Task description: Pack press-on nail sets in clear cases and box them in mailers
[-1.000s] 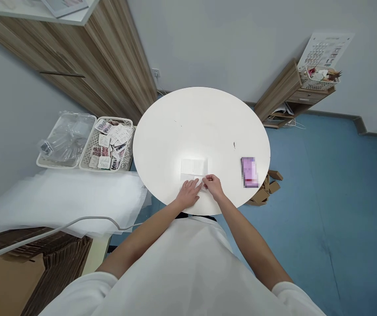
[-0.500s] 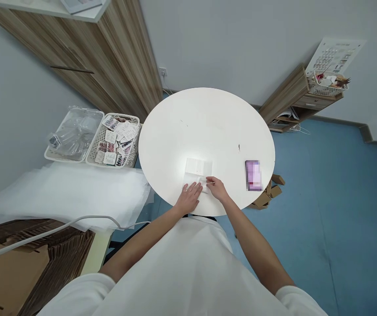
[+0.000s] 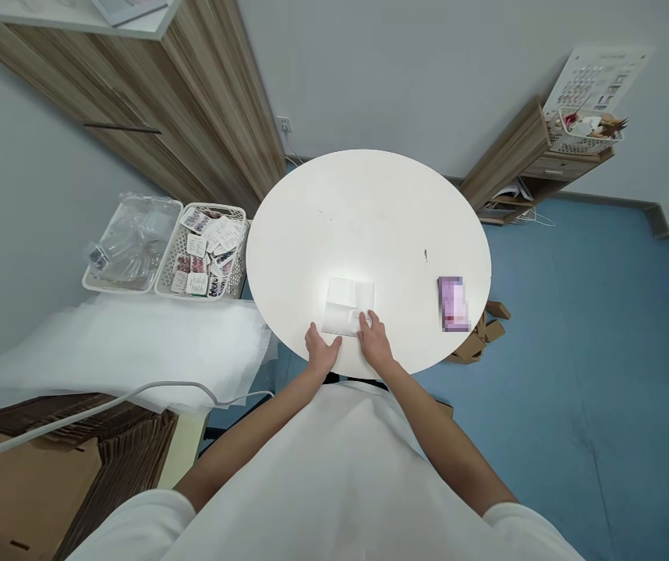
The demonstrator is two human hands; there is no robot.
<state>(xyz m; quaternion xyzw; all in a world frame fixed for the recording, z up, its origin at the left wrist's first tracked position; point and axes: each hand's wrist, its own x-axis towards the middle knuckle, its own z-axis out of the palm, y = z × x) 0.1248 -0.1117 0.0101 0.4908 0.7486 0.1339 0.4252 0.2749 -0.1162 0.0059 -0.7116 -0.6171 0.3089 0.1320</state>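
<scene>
A flat white packet or folded sheet point(image 3: 348, 304) lies near the front edge of a round white table point(image 3: 369, 218). My left hand point(image 3: 321, 351) rests at the packet's near left corner, fingers together and curled at its edge. My right hand point(image 3: 374, 343) lies on the packet's near right corner, fingers stretched forward and pressing flat. A small purple blurred object point(image 3: 453, 303) lies on the table's right side, apart from both hands.
Left of the table stand a white basket of small packaged cards point(image 3: 203, 253) and a tray of clear plastic point(image 3: 129, 241). A white-covered surface point(image 3: 106, 351) and flat cardboard point(image 3: 47, 467) lie at the near left. Cardboard scraps point(image 3: 478, 335) litter the blue floor; wooden cabinets stand behind.
My left hand slid back off the packet to its near left corner. My right hand went from pinching at the packet to lying flat on its right corner.
</scene>
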